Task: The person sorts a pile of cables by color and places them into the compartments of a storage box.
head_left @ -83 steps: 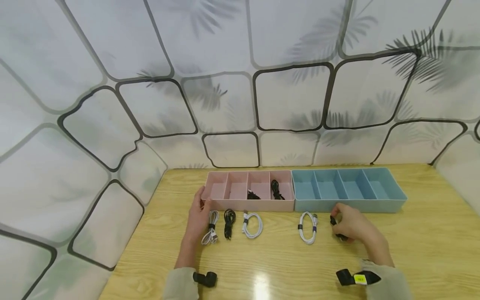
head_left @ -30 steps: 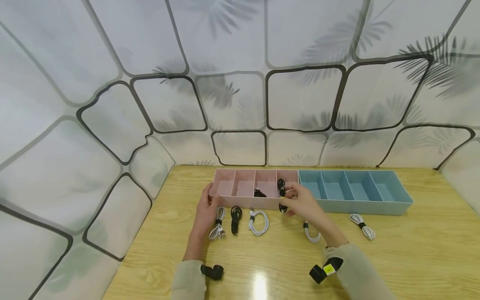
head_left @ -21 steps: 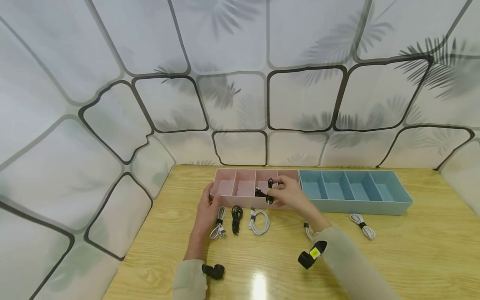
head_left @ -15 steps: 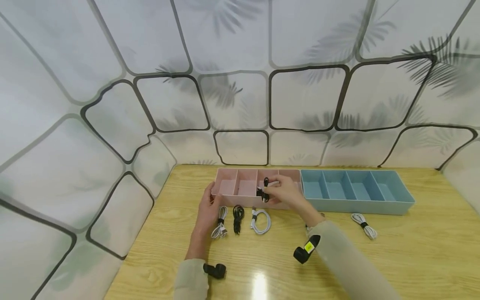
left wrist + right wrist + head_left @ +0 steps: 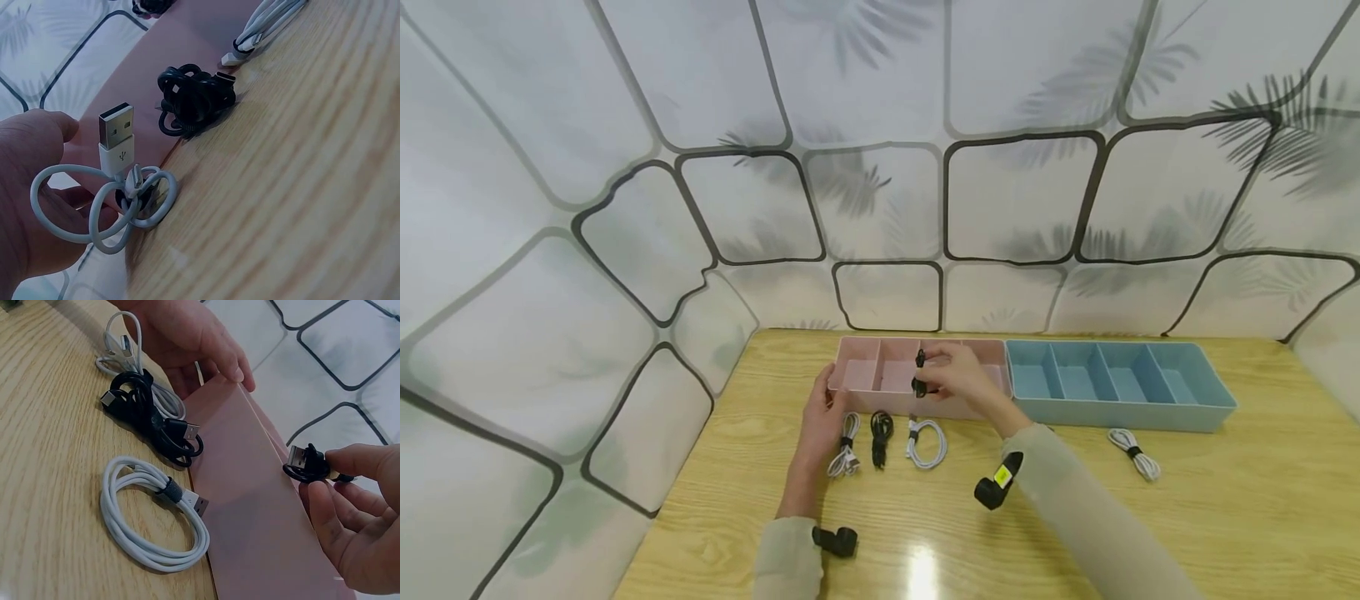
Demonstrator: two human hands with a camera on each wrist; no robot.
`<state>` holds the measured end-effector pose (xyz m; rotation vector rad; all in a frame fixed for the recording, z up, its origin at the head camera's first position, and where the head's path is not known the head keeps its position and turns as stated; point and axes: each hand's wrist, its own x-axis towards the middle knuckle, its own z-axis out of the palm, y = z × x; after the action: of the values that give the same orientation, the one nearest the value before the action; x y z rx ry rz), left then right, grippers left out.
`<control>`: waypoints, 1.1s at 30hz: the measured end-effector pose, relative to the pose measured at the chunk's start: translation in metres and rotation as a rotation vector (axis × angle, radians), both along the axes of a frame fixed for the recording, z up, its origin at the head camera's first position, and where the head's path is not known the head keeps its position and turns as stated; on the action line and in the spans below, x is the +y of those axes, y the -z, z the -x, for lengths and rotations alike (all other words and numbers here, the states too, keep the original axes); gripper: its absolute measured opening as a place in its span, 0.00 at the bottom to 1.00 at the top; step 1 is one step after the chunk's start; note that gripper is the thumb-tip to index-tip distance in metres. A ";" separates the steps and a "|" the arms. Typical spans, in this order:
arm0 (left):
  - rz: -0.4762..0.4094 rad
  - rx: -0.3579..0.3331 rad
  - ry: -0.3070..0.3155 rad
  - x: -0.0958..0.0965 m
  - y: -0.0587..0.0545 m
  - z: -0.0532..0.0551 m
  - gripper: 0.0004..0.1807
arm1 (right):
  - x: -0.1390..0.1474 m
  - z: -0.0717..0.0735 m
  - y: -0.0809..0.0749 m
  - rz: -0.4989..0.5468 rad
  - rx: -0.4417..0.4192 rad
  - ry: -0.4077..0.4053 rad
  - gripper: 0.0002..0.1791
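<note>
L hand (image 5: 822,421) is gripping pink tray's (image 5: 880,402) L end. R hand (image 5: 958,375), nearer, is pinching blk cable (image 5: 919,385), which is sticking out L of fingertips by tray's front rim, long axis pointing up or away, can't tell.

a left hand (image 5: 20,187) grips a smooth pink box (image 5: 140,78) — looped white usb cable (image 5: 117,160), bundled black cable (image 5: 197,100) and strapped white cable (image 5: 267,25) alongside on wood-grain tabletop (image 5: 281,175).

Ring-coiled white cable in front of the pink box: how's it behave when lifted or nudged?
Thin loops suggest the white cable will flex. The dark strap should keep the coil together. Lying flat, it'd likely slide, not roll, if nudged.
</note>
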<state>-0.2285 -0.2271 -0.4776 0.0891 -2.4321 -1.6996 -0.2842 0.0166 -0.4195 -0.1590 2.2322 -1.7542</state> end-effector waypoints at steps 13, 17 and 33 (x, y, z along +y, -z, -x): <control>0.007 -0.008 -0.005 0.004 0.003 0.001 0.29 | -0.009 0.015 0.009 0.078 -0.100 0.078 0.26; 0.009 -0.003 0.001 0.005 0.003 0.001 0.29 | -0.010 0.017 0.010 0.095 -0.131 0.116 0.26; 0.012 0.002 -0.006 0.001 0.001 0.002 0.29 | -0.015 0.020 0.010 0.178 -0.117 0.109 0.26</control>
<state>-0.2301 -0.2262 -0.4787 0.0927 -2.4377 -1.6821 -0.3041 0.0015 -0.4295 0.0281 2.0374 -1.9654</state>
